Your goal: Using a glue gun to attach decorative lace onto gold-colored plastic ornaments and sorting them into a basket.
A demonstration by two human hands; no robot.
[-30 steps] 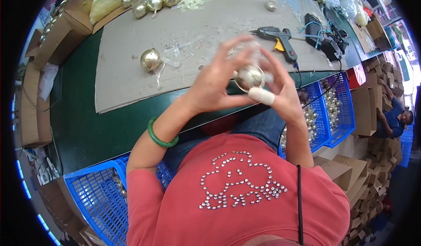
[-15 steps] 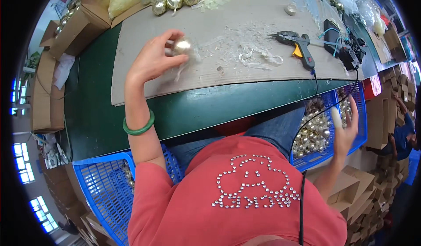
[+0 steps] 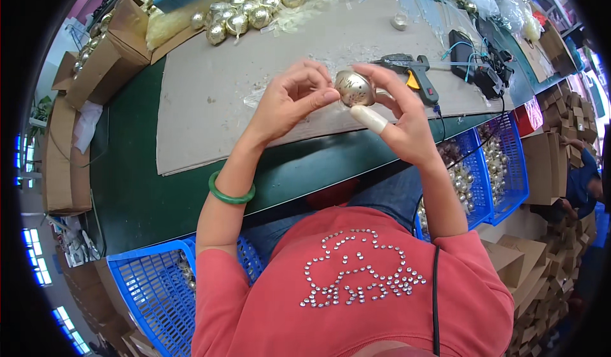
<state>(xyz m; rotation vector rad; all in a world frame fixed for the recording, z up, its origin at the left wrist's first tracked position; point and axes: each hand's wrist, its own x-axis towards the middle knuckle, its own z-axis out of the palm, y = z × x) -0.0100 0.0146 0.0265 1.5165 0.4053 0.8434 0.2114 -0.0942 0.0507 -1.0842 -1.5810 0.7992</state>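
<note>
Gold ball [image 3: 356, 88], round, no long axis: gripped between thumb and fingers of the right hand [image 3: 405, 123], with left hand [image 3: 285, 102], fingers curled, contents unclear, close at its left.

1. One raised gold bauble [image 3: 355, 88] leads the count, with at least ten heaped baubles [image 3: 237, 23] packed too tightly for an exact tally.
2. One glue gun [image 3: 425, 84], one flat cardboard sheet [image 3: 210, 115], one green desk [image 3: 127, 191].
3. At least three blue plastic baskets [image 3: 149, 287].
4. One green bangle [image 3: 229, 198], one pale finger sleeve [image 3: 369, 119].
5. One co-worker in blue [image 3: 580, 182].
</note>
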